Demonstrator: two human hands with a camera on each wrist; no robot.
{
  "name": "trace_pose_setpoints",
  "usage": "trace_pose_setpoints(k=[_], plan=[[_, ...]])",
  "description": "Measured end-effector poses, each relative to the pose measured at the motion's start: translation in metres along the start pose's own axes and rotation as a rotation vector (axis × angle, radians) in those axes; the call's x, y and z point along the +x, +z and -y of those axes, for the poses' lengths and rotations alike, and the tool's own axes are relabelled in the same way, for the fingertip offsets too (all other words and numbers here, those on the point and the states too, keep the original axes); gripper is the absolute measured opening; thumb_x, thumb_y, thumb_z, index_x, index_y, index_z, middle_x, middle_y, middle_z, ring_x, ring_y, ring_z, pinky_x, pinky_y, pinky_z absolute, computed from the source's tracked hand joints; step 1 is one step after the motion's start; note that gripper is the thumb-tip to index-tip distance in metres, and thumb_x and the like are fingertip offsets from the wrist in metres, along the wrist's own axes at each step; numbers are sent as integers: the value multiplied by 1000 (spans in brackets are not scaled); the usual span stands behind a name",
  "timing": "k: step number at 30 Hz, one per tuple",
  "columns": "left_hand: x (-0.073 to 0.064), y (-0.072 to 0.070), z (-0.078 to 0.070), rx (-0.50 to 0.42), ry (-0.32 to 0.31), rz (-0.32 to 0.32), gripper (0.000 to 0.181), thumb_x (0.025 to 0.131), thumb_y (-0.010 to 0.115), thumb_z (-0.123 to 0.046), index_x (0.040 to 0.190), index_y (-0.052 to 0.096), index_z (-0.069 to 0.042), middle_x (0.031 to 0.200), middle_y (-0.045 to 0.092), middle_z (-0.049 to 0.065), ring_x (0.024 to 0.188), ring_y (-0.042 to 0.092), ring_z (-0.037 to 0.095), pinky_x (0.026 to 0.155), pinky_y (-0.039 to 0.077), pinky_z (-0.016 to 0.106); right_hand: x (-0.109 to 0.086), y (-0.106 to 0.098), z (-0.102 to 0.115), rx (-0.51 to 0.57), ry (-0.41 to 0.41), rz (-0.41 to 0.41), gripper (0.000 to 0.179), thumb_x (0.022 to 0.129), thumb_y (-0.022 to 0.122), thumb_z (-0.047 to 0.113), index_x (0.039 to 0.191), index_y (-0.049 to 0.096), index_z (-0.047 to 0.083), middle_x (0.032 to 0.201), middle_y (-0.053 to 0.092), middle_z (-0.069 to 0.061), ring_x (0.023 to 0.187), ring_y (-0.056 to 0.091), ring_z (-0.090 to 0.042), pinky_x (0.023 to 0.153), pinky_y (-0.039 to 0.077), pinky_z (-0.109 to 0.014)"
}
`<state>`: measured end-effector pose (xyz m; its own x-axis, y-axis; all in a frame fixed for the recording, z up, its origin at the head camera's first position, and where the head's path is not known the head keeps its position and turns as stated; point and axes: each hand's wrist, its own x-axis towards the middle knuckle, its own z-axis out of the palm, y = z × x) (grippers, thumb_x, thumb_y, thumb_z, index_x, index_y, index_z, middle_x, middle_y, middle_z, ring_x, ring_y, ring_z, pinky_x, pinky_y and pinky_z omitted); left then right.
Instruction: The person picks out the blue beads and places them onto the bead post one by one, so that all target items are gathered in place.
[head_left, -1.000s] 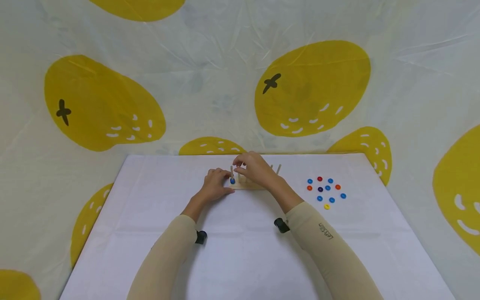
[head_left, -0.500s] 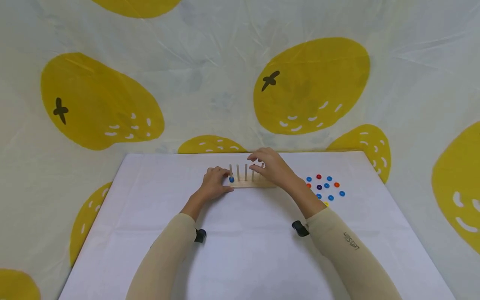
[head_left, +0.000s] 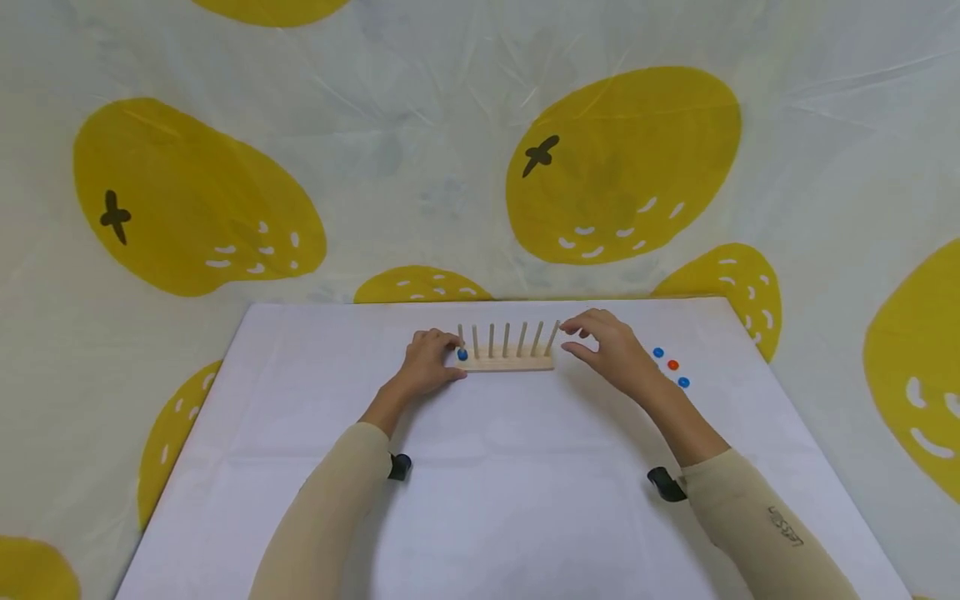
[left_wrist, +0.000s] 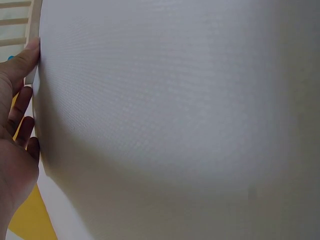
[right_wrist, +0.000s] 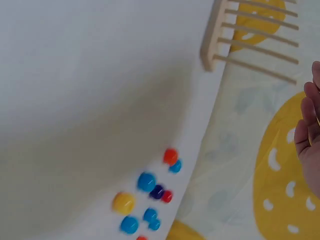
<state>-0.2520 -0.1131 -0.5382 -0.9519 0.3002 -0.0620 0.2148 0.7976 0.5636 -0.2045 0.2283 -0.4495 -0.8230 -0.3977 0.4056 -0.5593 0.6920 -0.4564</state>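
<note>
A wooden peg board (head_left: pixel 510 364) with several upright pegs stands near the table's far edge. My left hand (head_left: pixel 427 367) holds its left end; in the left wrist view, the thumb of that hand (left_wrist: pixel 15 95) lies against the board's edge (left_wrist: pixel 33 22). On the leftmost peg, low down, sits a blue ring bead (head_left: pixel 462 355). Just right of the rightmost peg, my right hand (head_left: pixel 611 350) is raised with thumb and fingers apart, nothing between them. Loose ring beads lie beyond it, partly hidden by the hand and forearm: blue (head_left: pixel 683 382), orange-red (head_left: pixel 672 365) and, in the right wrist view, yellow (right_wrist: pixel 123 203).
A white cloth (head_left: pixel 480 500) covers the table. Behind it hangs a pale backdrop (head_left: pixel 420 167) with large yellow fruit prints. Dark purple (right_wrist: pixel 157 191) and red (right_wrist: pixel 167 196) beads lie among the loose group, near the table's far right part.
My right hand has moved right, from over the left pegs to past the right end of the board, uncovering the pegs. My left hand has stayed at the board's left end.
</note>
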Motion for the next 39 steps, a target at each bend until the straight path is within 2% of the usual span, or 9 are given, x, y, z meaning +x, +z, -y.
trace_pose_setpoints(k=[6,10,14,17,23,29,33,39], plan=[[0,-1,1,-5,2,6,58,83,88,-33,133,66,-15,131,62,7,134,42,32,114,33,53,-31,-8,-29,-32,26,-9,26,85,83,5,109,75,7,104,74,-6,91,64,-25,76,54,-40],[0,0,1,-13,3,1,58,82,89,-33,133,66,-15,130,62,7,132,43,31,113,34,52,-52,-12,-47,-44,69,17,25,84,83,2,107,75,7,101,73,-8,88,64,-27,74,56,-41],[-1,-1,0,-19,1,-4,58,82,89,-32,132,66,-14,130,62,6,132,43,31,112,34,52,-69,-15,-60,-71,178,84,25,86,82,6,110,76,6,100,71,-8,91,63,-28,75,57,-45],[-1,-1,-1,-14,-6,-2,58,82,89,-32,132,66,-14,129,62,6,132,43,30,112,35,52,-78,-17,-66,-90,268,147,24,90,80,11,114,76,6,101,70,-8,98,62,-30,82,57,-49],[-2,-1,-2,-4,-12,0,59,82,89,-32,133,66,-14,129,63,7,132,44,31,112,36,51,-89,-20,-73,-118,361,236,25,93,77,15,117,76,8,103,71,-8,104,57,-31,89,52,-51],[-1,-1,-2,0,-12,0,59,82,89,-32,133,66,-14,130,62,6,131,44,30,111,36,51,-97,-18,-84,-127,421,284,30,92,79,20,119,76,9,105,73,-8,107,55,-32,92,48,-51],[-1,-1,-2,3,-17,1,58,82,89,-33,133,66,-15,129,62,6,131,44,30,111,36,50,-99,-15,-89,-134,444,300,32,91,81,25,118,76,10,103,73,-5,106,54,-32,91,48,-51],[-2,-2,-3,5,-17,6,58,83,89,-33,133,66,-14,130,62,6,132,44,30,111,36,51,-99,-14,-92,-151,426,316,30,89,82,25,114,78,8,96,73,-4,103,55,-33,91,48,-53]])
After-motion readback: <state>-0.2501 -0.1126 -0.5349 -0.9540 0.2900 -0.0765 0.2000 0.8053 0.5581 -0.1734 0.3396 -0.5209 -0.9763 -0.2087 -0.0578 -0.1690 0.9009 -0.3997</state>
